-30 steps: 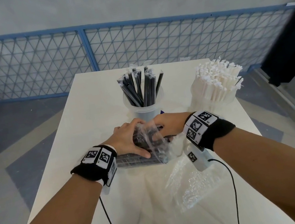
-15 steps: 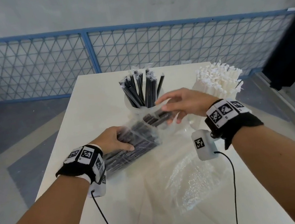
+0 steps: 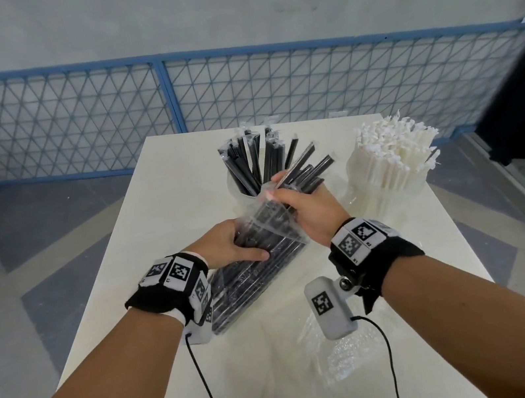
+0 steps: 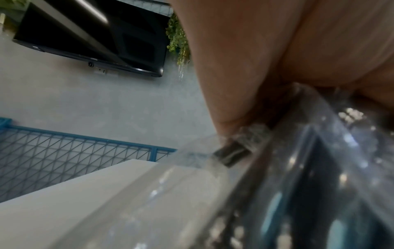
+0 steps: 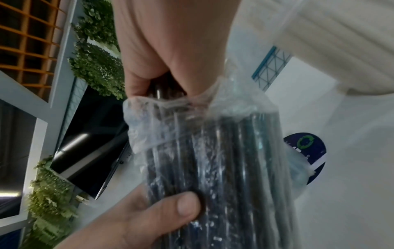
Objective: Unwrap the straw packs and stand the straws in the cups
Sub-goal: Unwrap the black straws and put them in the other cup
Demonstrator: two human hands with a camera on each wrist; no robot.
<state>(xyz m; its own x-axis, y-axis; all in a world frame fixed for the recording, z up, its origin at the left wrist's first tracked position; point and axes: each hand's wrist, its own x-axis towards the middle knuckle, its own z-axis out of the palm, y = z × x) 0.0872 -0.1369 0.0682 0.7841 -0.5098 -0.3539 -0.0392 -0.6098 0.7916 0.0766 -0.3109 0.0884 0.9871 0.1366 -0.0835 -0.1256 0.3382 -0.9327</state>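
Left hand [image 3: 227,248] grips the clear pack of black straws [image 3: 260,275] around its middle, thumb on top, pack tilted above the middle of the tabletop [image 3: 162,187], lower end near the left wrist. Right hand [image 3: 312,214] clenches a bunch of black straws [image 3: 310,170] sticking out of the pack's open upper end. Just behind them, near the far edge, a cup [image 3: 243,198] holds upright black straws; a second cup [image 3: 388,188] at the far right corner is packed with white straws [image 3: 394,142]. Crumpled clear wrapper [image 3: 343,355] lies toward the near edge, under the right wrist.

Opened clear pack [image 3: 259,269] of black straws [image 3: 305,171], tilted before two straw-filled cups [image 3: 246,191].
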